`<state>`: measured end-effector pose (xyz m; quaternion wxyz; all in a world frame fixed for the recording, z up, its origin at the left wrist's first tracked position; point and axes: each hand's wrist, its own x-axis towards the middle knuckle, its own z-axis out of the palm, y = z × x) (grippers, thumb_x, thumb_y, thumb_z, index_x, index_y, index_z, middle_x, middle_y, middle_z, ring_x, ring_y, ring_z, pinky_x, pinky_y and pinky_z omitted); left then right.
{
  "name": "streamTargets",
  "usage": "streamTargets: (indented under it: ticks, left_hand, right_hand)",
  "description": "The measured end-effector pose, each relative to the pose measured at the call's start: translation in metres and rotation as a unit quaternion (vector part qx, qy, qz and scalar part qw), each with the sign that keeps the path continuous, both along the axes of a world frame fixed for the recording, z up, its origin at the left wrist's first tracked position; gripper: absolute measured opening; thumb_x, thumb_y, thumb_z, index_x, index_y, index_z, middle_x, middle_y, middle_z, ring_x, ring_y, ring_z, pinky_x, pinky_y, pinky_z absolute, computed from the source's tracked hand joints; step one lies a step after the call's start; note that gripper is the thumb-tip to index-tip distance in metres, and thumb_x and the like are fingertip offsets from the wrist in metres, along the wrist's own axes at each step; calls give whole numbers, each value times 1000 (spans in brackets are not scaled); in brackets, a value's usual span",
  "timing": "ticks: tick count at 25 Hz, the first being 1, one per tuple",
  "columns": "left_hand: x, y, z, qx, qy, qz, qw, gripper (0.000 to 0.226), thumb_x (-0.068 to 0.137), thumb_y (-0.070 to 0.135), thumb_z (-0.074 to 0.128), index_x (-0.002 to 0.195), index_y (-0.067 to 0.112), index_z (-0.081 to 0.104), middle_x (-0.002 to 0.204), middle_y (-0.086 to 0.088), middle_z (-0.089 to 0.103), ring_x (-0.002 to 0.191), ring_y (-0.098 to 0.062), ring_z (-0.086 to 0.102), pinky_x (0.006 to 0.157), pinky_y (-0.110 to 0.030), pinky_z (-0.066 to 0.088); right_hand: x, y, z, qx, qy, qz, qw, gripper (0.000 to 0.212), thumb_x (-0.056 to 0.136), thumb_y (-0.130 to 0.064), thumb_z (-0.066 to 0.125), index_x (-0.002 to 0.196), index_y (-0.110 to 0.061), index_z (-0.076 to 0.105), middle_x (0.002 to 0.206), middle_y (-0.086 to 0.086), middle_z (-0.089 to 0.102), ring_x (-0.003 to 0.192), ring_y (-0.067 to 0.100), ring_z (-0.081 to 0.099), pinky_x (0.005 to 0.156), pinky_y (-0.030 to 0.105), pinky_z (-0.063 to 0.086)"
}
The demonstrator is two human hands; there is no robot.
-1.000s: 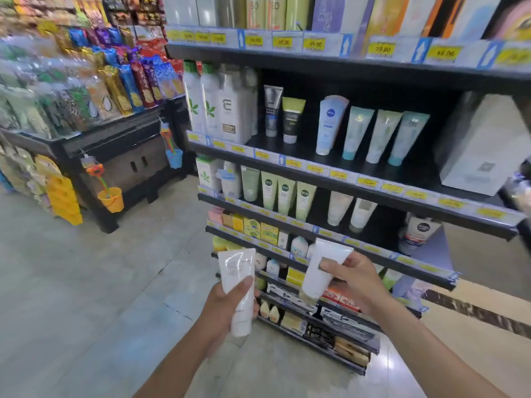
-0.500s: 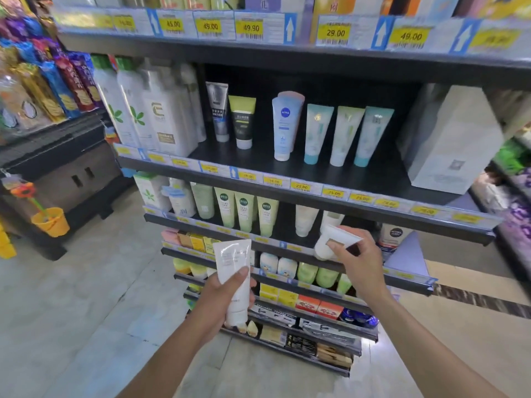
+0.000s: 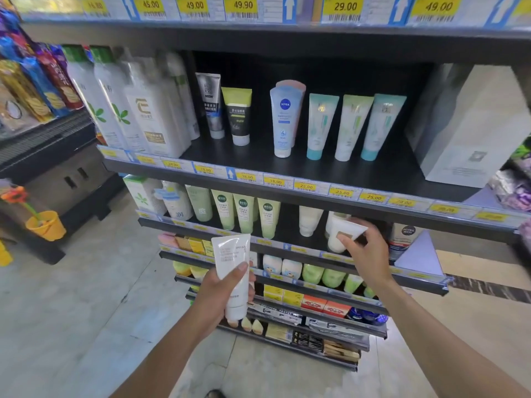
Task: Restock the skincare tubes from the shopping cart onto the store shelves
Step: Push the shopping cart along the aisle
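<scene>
Skincare tubes are partly stocked: your right hand (image 3: pixel 366 255) pinches one white tube (image 3: pixel 343 228) in its fingers (image 3: pixel 349 247) at the mid-frame shelf (image 3: pixel 301 249), while your left hand (image 3: pixel 217 300) grips a spare tube (image 3: pixel 232 268), unshelved, lower centre.

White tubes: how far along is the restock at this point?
Done: a white tube already stands on the second shelf. In hand: the right hand pinches a second tube at that shelf, beside the standing one; the left hand grips a third tube in front of the shelves. Left: seat the second, then shelve the third. The cart is out of view, so remaining stock cannot be told.
</scene>
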<state>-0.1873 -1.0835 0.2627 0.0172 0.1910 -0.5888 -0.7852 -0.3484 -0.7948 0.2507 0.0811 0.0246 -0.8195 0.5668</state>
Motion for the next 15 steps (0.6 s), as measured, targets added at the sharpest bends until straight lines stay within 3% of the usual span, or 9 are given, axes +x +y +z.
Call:
streamTargets:
  ticks: [3,7,15]
  left_hand:
    - [-2,-5,-5,-5,-7,1,1000,45,86,32,73,117,0,67,92,-20,73,71,-32,64,71,-43,57]
    - [-5,-10,-11,-23,-19,8,1000,30,97,26,68,118,4,67,95,-19,75,73,-33,67,73,-44,57]
    - [-4,-5,-12,-16,-14,-2,1000,42,88,32,73,118,5,67,94,-19,73,73,-32,65,72,-44,57]
  right_hand:
    - [-7,-1,-3,-12,-1,-7,1000,43,86,-18,81,123,-17,59,114,-7,70,103,-4,64,85,14,49]
    - [-20,-2,-9,-10,-12,-13,1000,41,85,-25,83,119,-17,63,117,-6,73,110,9,68,99,34,51]
    - [-18,-3,-11,-25,-13,3,1000,43,89,-21,78,126,-19,57,119,-10,68,111,4,63,94,24,45]
